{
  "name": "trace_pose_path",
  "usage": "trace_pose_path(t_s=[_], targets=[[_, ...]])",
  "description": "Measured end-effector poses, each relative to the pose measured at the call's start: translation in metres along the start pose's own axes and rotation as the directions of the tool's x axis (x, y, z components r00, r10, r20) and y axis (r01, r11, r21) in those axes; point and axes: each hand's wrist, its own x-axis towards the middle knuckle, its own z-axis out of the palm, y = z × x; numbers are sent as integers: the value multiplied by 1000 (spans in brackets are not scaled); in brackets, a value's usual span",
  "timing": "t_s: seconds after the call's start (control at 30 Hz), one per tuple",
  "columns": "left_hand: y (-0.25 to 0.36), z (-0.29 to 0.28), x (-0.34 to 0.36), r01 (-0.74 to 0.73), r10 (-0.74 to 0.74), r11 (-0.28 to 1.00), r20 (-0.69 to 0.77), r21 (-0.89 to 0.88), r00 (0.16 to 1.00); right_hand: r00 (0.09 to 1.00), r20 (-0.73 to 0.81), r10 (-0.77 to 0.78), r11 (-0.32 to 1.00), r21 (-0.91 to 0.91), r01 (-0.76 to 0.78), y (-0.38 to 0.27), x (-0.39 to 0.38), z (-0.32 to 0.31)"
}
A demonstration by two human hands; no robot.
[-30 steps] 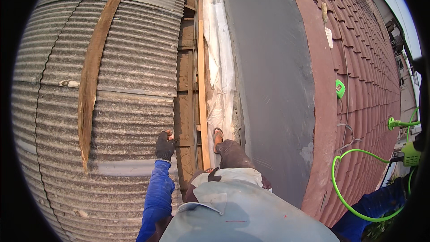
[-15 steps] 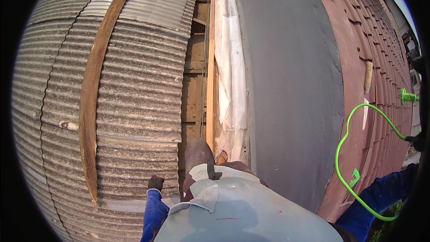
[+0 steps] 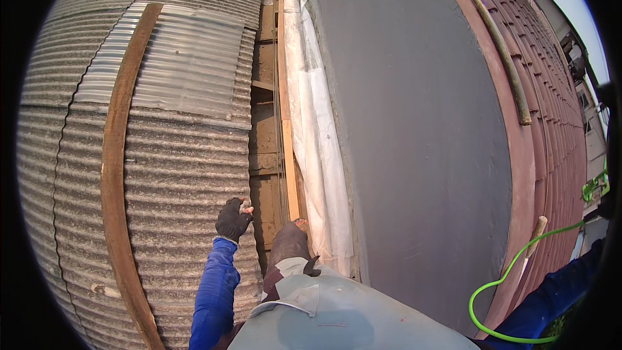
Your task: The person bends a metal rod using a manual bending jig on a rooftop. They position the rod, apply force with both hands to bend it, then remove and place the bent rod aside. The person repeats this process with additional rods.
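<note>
My left hand (image 3: 233, 220), in a dark glove with bare fingertips showing, is held low over the edge of the grey corrugated roofing (image 3: 188, 175). Its fingers are apart and it holds nothing. At the far right rim is my right hand (image 3: 604, 207), dark-gloved and mostly lost in shadow. A bright green cord (image 3: 472, 304) runs from it and hangs in a loop beside my blue sleeve. A green piece (image 3: 591, 189) shows just above that hand; its kind is not clear.
A long wooden plank (image 3: 116, 149) and a clear corrugated sheet (image 3: 191, 58) lie on the left roof. Between roofs run a gap with a wooden batten (image 3: 289, 168) and white plastic sheeting (image 3: 317, 110). Right are a smooth grey slab (image 3: 414, 116), a pole (image 3: 508, 58) and red tiles (image 3: 551, 110).
I have stepped forward along the gap, so the roofs slide down in view. My left hand has risen and its fingers have opened out. The green cord has swung lower with my right arm.
</note>
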Motion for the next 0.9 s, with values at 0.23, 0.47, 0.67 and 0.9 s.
trace_pose_path(t_s=[0.23, 0.47, 0.67, 0.9], targets=[[419, -114, 217, -927, 918, 323, -301, 191, 258, 996, -64, 69, 991, -106, -76, -59, 53, 5], [663, -95, 250, -966, 865, -147, -446, 213, -229, 989, -97, 116, 974, -182, -132, -114, 86, 49], [679, -67, 273, -941, 818, -337, -484, 35, -311, 976, -101, 192, 950, -230, -211, -172, 113, 114], [670, -97, 285, -820, 811, -515, -451, -250, -371, 970, -105, 217, 938, -253, -237, -257, 159, 175]])
